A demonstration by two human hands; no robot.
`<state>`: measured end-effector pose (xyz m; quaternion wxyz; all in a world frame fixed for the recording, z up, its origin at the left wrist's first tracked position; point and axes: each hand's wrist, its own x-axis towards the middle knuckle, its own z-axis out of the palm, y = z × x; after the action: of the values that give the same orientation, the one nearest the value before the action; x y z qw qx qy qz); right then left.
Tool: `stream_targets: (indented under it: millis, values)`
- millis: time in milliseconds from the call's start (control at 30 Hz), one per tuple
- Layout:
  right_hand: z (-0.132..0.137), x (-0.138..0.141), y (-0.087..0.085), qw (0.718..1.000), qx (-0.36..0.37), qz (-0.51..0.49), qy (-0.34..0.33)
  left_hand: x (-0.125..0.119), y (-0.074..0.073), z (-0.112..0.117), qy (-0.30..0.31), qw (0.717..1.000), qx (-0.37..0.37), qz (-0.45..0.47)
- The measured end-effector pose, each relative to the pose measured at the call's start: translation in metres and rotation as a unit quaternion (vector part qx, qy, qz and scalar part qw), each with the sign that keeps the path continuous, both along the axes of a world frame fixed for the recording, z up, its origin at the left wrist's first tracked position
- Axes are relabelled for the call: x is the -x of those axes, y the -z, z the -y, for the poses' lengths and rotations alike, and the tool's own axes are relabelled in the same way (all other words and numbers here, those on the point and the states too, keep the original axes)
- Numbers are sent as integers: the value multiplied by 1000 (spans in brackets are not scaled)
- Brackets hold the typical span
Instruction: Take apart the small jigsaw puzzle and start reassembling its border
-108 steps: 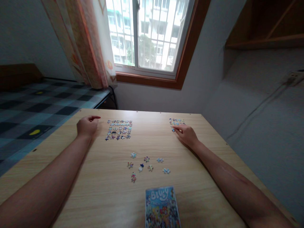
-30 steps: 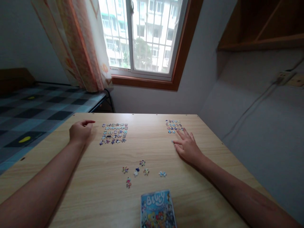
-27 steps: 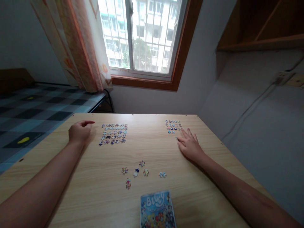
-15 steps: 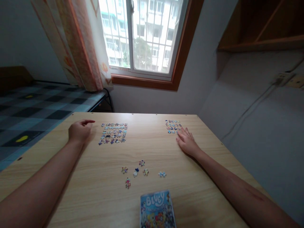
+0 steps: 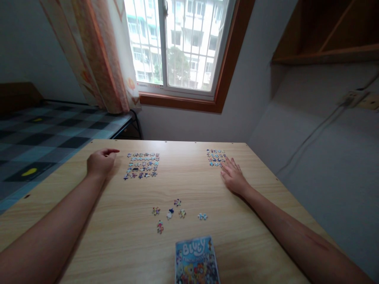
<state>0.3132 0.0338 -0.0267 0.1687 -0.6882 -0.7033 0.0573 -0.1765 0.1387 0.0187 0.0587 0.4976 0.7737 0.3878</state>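
My left hand (image 5: 100,162) rests on the wooden table (image 5: 124,244), loosely curled with the forefinger out, just left of a grid of laid-out puzzle pieces (image 5: 142,166). My right hand (image 5: 233,177) lies flat with fingers stretched, its tips touching the near edge of a smaller group of pieces (image 5: 216,157) at the far right. Several loose pieces (image 5: 169,214) lie in the middle, one more (image 5: 202,216) to their right. A blue Bluey puzzle box (image 5: 196,261) stands at the near edge.
A bed with a checked cover (image 5: 35,138) stands left of the table. A window (image 5: 177,43) with a curtain (image 5: 94,55) is behind. A grey wall runs along the table's right edge, with a wooden shelf (image 5: 322,35) above.
My right hand pulled back toward the loose pieces, then slid forward again to the small group of pieces. There are fewer loose pieces in the middle than at first. My left hand stayed put.
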Motion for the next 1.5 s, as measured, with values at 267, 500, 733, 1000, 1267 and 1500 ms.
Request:
stream_targets:
  millis: [267,500,733,1000,1267,1500]
  values:
    - [54,27,-39,928,-70,-11,-366,4,6,-3,8,1000,-11,4]
    - [70,47,-40,860,-61,7,-507,4,7,-4,4,1000,-15,10]
    - [24,-22,-37,932,-79,116,-333,4,5,-3,-4,1000,-10,20]
    - [-8,-58,-18,976,-76,170,-115,7,8,-7,-7,1000,-15,13]
    - [-9,-38,-8,981,-75,166,-63,8,9,-7,-1,1000,-23,11]
    - [-7,-40,-12,982,-104,151,-45,8,9,-9,-2,1000,-15,5]
